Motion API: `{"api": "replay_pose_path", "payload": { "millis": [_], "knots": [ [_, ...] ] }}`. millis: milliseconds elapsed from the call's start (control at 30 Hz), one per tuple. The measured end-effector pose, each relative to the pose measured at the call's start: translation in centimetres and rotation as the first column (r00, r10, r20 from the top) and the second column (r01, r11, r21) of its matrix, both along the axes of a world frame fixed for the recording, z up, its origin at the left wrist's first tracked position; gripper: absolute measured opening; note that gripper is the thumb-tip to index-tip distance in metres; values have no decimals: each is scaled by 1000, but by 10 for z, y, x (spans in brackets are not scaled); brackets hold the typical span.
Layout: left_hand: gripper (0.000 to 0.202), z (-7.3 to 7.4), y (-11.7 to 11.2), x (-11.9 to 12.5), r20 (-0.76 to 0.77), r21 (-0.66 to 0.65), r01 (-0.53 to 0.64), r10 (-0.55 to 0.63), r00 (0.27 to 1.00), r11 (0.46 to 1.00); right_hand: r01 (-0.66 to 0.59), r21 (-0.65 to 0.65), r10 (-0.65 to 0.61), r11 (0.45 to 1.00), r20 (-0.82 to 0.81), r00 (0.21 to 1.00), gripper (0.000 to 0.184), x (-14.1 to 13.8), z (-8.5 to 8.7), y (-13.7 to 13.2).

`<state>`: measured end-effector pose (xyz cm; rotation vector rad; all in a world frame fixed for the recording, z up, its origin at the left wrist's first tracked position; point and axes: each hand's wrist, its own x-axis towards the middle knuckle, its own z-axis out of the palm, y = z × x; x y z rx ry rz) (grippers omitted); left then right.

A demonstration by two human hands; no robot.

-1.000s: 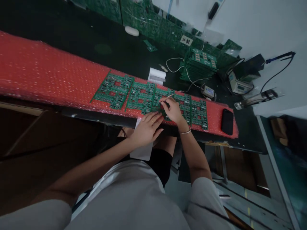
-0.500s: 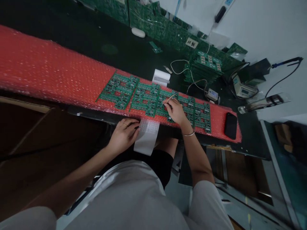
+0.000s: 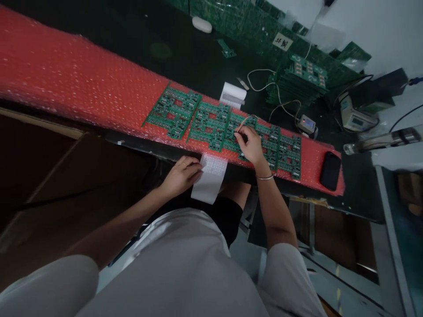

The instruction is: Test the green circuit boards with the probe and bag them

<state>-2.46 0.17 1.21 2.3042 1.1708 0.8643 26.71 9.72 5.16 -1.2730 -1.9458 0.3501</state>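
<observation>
Several green circuit boards (image 3: 208,127) lie in a row on red bubble wrap. My right hand (image 3: 250,144) is closed over the middle board, pinching the end of a thin cable (image 3: 243,119); its tip is hidden by the fingers. A white strip of labels (image 3: 211,178) runs from a roll (image 3: 233,93) behind the boards, apparently beneath the wrap, and hangs over the bench's front edge. My left hand (image 3: 185,174) is below that edge, its fingers bent together at the strip's left side.
Red bubble wrap (image 3: 82,79) covers the bench front, with a black phone (image 3: 330,171) at its right end. Behind are a small cabled meter box (image 3: 306,125), stacked boards (image 3: 294,86), a white oval object (image 3: 202,24) and a boxy device (image 3: 357,115). Cardboard (image 3: 42,176) stands lower left.
The camera view has shifted, so the bench appears slightly higher and further right. My left fingers have drawn together at the label strip's edge. My right hand stays over the same board with the cable.
</observation>
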Motion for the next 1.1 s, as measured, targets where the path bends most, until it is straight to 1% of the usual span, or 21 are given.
{"api": "replay_pose_path", "payload": {
  "millis": [267,367,433,500,533,567,633,667,733,767,833,900,967,1033,1100],
  "knots": [
    [19,-7,5,3,39,12,-31,31,999,999,13,-13,-13,1000,3,1000,25,-1,0,-1],
    [21,-10,3,5,56,46,-42,40,998,998,11,-2,-11,1000,4,1000,23,-1,-1,-1],
    [22,-10,0,5,45,39,-49,47,998,998,9,6,-9,1000,5,1000,22,-1,-1,-1],
    [22,-5,-3,3,30,4,-44,44,999,999,10,2,-10,1000,8,1000,22,-1,-1,0],
    [21,0,-4,2,28,-14,-41,41,999,999,11,-2,-11,1000,9,1000,22,-1,-2,0],
    [20,7,-3,0,31,-26,-38,39,999,999,12,-5,-12,1000,11,1000,22,-1,-2,0],
    [17,26,4,-1,51,-32,-52,53,997,998,8,-4,-8,1000,15,1000,23,-1,-1,-1],
    [16,37,11,0,63,-33,-66,68,996,997,7,2,-7,1000,14,1000,24,-1,-1,-1],
    [17,58,35,7,91,-37,-77,80,993,996,25,20,-25,999,-17,1000,25,-1,-1,-2],
    [17,67,51,14,106,-42,-62,66,992,997,48,27,-47,998,-52,998,26,-1,-1,-2],
    [18,78,87,33,122,-57,34,-27,992,998,105,22,-101,994,-141,985,27,0,-2,-2],
    [18,81,124,56,91,-50,143,-138,986,988,138,-6,-137,990,-212,968,28,0,-3,-2],
    [18,78,158,78,13,-55,226,-226,974,973,136,-27,-139,990,-239,961,29,0,-4,-1],
    [19,72,183,96,-81,-87,275,-282,956,957,132,-25,-134,991,-242,961,28,0,-5,0],
    [19,67,200,107,-161,-112,288,-303,939,951,141,-19,-142,990,-232,962,28,0,-4,0]
  ]
}}
